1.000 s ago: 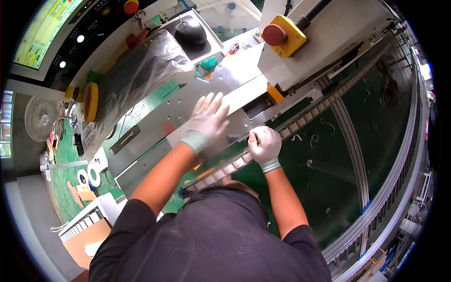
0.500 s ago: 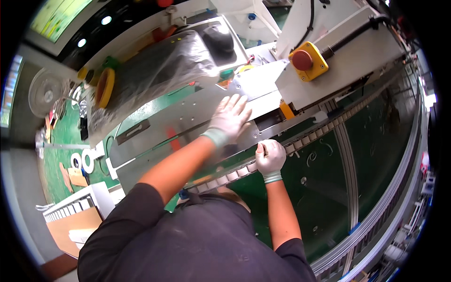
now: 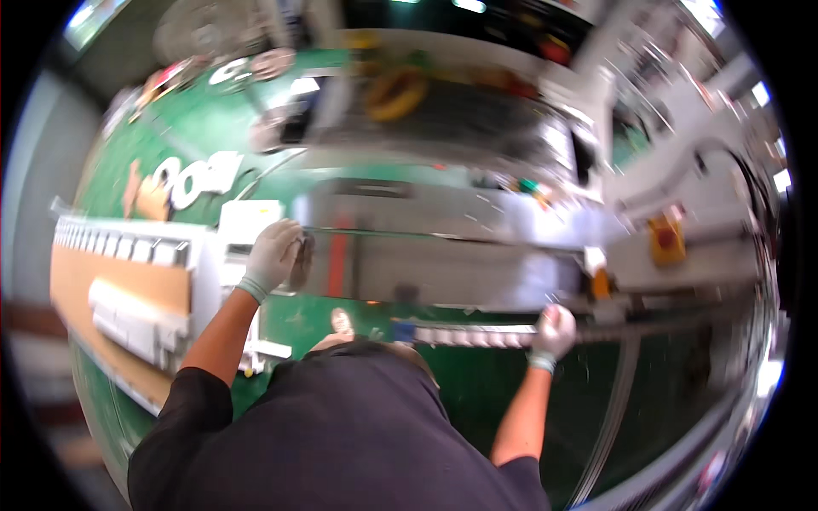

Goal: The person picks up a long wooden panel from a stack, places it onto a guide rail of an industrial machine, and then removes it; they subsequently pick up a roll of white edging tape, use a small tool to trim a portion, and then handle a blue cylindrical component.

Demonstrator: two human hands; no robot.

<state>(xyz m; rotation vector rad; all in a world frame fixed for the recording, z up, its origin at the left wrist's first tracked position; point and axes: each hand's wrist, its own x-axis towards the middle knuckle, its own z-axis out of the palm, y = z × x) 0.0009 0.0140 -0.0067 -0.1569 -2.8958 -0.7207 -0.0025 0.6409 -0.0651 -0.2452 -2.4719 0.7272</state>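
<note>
A long, shiny metal plate lies across the machine bed before me, crossed by a red strip near its left end. My left hand, in a white glove, is at that end with its fingers bent together over the edge; a darker shape beside it is smeared. Far to the right, my gloved right hand is closed in a fist at the plate's near edge, beside the segmented white strip. What its fingers hold, if anything, is hidden.
A yellow box with a red button sits on the machine at the right. Behind the plate lies a dark, plastic-covered surface with a yellow ring. A white-framed cardboard panel stands at the left, near white rings on the green floor.
My left hand has moved left from lying flat on the plate to its left end. My right hand is still closed near the strip. The view has turned left and is blurred.
</note>
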